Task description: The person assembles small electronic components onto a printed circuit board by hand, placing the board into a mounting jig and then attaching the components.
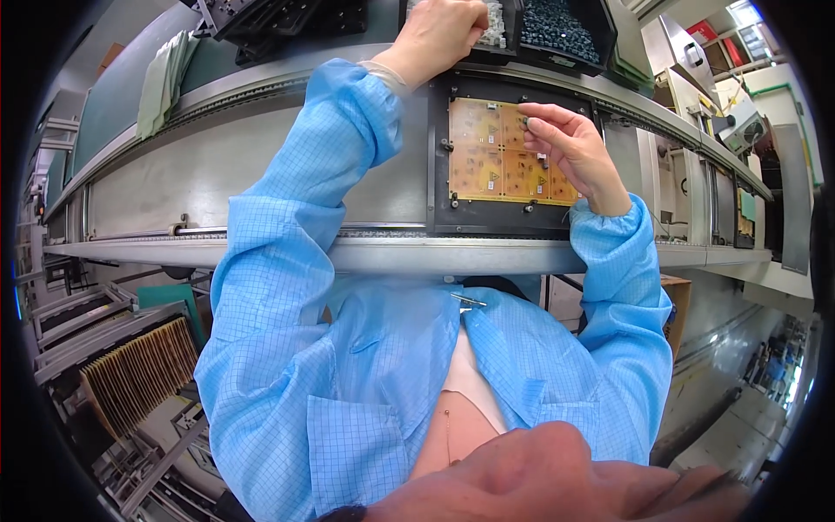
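My right hand (581, 155) hovers over a yellow-orange circuit board panel (474, 165), thumb and forefinger pinched together on a small dark component at their tips. The panel lies in a black frame (496, 215) and carries a few small parts, including white ones. Its right part is partly covered by my right hand. At the top edge, my left hand (439, 36) reaches to a black bin of small white parts (494, 24). Its fingers are curled, and the fingertips are hidden, so what they hold does not show.
Beside the white parts stands a black bin of dark blue-green components (565, 33). Black trays (300, 26) and green cloths (165, 83) lie at the far left. A metal rail (391, 254) runs along the near edge. A rack of upright boards (139, 374) stands at lower left.
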Demonstrator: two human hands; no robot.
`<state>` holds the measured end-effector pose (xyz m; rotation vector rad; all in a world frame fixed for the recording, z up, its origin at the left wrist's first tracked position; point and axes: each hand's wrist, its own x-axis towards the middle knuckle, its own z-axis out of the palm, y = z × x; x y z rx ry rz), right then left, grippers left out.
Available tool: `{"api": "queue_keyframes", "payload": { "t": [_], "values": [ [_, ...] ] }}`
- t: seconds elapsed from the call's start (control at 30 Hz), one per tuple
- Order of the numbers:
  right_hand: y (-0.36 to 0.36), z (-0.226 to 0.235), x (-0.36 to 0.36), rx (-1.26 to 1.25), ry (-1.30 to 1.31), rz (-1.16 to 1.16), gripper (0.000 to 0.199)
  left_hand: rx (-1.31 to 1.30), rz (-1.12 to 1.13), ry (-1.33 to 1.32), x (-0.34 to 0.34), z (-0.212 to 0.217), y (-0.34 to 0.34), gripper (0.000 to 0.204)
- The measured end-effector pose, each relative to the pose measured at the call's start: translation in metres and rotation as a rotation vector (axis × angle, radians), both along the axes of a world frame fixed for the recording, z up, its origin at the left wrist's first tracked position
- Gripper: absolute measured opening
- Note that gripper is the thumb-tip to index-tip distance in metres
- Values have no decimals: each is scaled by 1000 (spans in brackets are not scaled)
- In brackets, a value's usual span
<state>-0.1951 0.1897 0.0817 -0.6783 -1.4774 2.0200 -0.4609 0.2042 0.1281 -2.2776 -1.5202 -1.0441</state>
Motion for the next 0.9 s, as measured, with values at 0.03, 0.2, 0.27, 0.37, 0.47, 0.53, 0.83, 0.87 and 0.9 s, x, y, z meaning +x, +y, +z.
{"api": "queue_keyframes", "payload": {
  "t": [0.03, 0.2, 0.27, 0.37, 0.47, 0.53, 0.83, 0.87, 0.9],
  "values": [
    [0, 2, -1, 3, -5, 4, 29, 3, 4, -5, 3, 3, -5, 8],
    [-1, -3, -10, 248, -222, 9, 26, -168, -79, -339, 9, -16, -55, 11],
    [-4, -11, -19, 251, -242, -1, 24, -276, -105, -451, 6, -33, -83, 12],
    [2, -22, -26, 490, -373, -37, 20, -530, -137, -681, 5, -59, -108, 14],
    [0, -21, -26, 742, -525, -93, 17, -725, -170, -815, 6, -70, -119, 15],
    [0, -21, -26, 737, -582, -123, 17, -723, -172, -823, 10, -70, -118, 14],
    [10, -32, -20, 1215, -694, -197, 14, -696, -177, -824, 11, -76, -110, 13],
    [10, -34, -21, 1194, -697, -215, 14, -686, -179, -817, 10, -77, -110, 13],
    [9, -35, -21, 1173, -699, -234, 13, -686, -178, -821, 10, -78, -110, 13]
  ]
}}
